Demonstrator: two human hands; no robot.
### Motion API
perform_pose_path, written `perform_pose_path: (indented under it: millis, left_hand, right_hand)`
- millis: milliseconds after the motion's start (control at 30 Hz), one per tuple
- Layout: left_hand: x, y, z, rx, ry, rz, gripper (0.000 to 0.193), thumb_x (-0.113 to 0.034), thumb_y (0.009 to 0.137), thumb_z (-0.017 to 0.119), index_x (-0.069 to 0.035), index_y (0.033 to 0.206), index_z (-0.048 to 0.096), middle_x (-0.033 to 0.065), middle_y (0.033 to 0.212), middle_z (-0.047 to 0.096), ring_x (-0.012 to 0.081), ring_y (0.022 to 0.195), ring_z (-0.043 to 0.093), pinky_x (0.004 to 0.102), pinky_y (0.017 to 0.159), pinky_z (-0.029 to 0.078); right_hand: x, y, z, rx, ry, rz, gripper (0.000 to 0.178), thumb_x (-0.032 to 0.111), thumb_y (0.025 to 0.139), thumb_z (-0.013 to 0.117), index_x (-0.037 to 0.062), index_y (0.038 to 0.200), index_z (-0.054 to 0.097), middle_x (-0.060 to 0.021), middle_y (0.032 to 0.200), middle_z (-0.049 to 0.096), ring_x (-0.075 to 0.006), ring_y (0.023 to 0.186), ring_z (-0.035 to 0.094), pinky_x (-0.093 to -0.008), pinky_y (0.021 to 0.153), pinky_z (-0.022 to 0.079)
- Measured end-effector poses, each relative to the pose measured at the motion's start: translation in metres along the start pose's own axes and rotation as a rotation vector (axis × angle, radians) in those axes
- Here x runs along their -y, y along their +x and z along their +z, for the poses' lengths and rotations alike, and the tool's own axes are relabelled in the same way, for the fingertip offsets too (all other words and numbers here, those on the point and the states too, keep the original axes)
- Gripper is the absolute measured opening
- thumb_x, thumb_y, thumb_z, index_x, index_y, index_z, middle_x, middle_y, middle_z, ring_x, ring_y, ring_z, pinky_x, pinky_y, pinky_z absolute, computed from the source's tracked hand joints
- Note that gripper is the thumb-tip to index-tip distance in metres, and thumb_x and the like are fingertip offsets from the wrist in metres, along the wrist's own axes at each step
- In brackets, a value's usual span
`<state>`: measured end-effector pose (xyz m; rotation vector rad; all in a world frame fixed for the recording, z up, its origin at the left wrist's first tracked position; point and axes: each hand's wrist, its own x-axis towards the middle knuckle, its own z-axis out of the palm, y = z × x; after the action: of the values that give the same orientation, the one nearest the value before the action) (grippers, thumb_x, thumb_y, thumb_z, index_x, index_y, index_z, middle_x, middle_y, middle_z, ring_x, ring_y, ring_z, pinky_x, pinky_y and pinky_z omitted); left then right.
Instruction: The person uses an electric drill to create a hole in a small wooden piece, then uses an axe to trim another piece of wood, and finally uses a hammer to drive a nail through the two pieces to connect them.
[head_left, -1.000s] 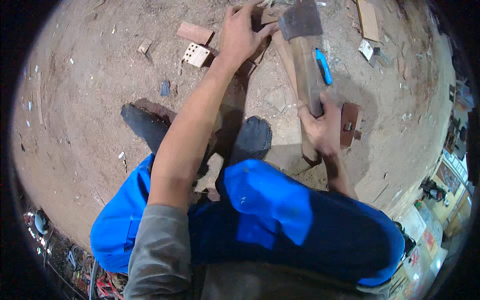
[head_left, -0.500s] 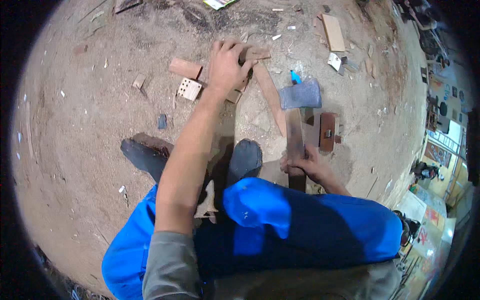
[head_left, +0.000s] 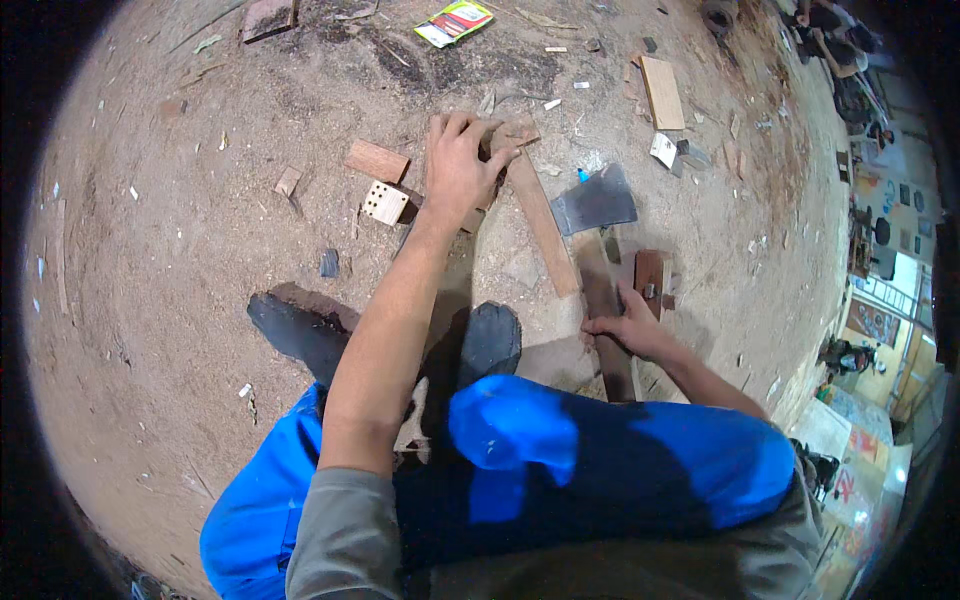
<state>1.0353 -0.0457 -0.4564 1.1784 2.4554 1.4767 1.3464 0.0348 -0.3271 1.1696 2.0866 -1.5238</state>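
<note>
My left hand (head_left: 462, 165) is curled, fingers bent, over a short wooden piece (head_left: 522, 131); most of what lies under the palm is hidden. From beside that hand a long, thin wooden strip (head_left: 545, 225) slants toward me on the ground. My right hand (head_left: 638, 326) is closed round the dark wooden handle of an axe (head_left: 597, 200), its grey head pointing away from me, just right of the strip. Next to the axe lies a reddish-brown wooden block with a metal fitting (head_left: 649, 284), probably a hand plane. A pale block with dark holes (head_left: 385, 202) sits left of my left hand.
A reddish wooden block (head_left: 377, 160) lies near the holed one. Farther off are a board (head_left: 661, 92), a white piece (head_left: 664, 150) and a yellow-green packet (head_left: 454, 23). Something small and blue (head_left: 583, 175) shows behind the axe head. My dark-shod feet (head_left: 490, 343) are close by.
The axe has tilted, its handle end swinging right, and my right hand has shifted right with it. My left hand keeps its place on the wood. The whole view has tipped slightly upward.
</note>
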Motion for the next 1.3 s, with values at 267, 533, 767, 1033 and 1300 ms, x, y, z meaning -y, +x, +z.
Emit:
perform_pose_path:
  millis: [267, 533, 767, 1033, 1300]
  left_hand:
    - [-0.005, -0.003, 0.000, -0.011, 0.066, 0.026, 0.045, -0.035, 0.077, 0.084, -0.012, 0.115, 0.077, 0.0119, 0.111, 0.067, 0.0339, 0.108, 0.057, 0.0439, 0.097, 0.048]
    - [0.001, -0.006, 0.007, -0.045, 0.114, 0.061, 0.045, -0.036, 0.077, 0.084, -0.014, 0.116, 0.077, 0.0105, 0.112, 0.067, 0.0336, 0.108, 0.058, 0.0436, 0.097, 0.049]
    - [0.009, -0.003, 0.011, -0.099, 0.125, 0.136, 0.043, -0.037, 0.076, 0.085, -0.014, 0.112, 0.079, 0.0108, 0.110, 0.070, 0.0327, 0.104, 0.060, 0.0424, 0.095, 0.050]
    - [0.008, -0.005, 0.010, -0.057, 0.148, 0.136, 0.042, -0.037, 0.079, 0.082, -0.013, 0.113, 0.078, 0.0099, 0.112, 0.066, 0.0317, 0.108, 0.057, 0.0430, 0.098, 0.049]
    - [0.006, -0.006, 0.008, -0.083, 0.168, 0.183, 0.043, -0.032, 0.079, 0.082, -0.011, 0.115, 0.077, 0.0119, 0.109, 0.068, 0.0336, 0.104, 0.059, 0.0433, 0.096, 0.049]
  right_hand:
    - [0.040, 0.029, 0.013, -0.284, -0.205, -0.129, 0.054, 0.030, 0.098, 0.069, -0.0058, 0.135, 0.053, -0.0229, 0.101, 0.072, -0.0323, 0.090, 0.072, -0.0418, 0.078, 0.055]
    - [0.058, 0.057, 0.043, -0.464, -0.088, -0.268, 0.051, 0.030, 0.101, 0.063, -0.0080, 0.132, 0.049, -0.0328, 0.103, 0.068, -0.0458, 0.093, 0.069, -0.0481, 0.080, 0.053]
    - [0.060, 0.064, 0.039, -0.448, -0.137, -0.307, 0.052, 0.030, 0.101, 0.063, -0.0079, 0.134, 0.050, -0.0287, 0.108, 0.065, -0.0403, 0.098, 0.066, -0.0443, 0.084, 0.053]
    - [0.055, 0.066, 0.055, -0.525, -0.265, -0.405, 0.053, 0.027, 0.099, 0.064, -0.0100, 0.134, 0.049, -0.0374, 0.108, 0.065, -0.0546, 0.099, 0.066, -0.0516, 0.084, 0.053]
    - [0.059, 0.059, 0.055, -0.529, -0.131, -0.313, 0.057, 0.031, 0.100, 0.062, -0.0076, 0.139, 0.046, -0.0342, 0.110, 0.067, -0.0490, 0.103, 0.067, -0.0494, 0.088, 0.053]
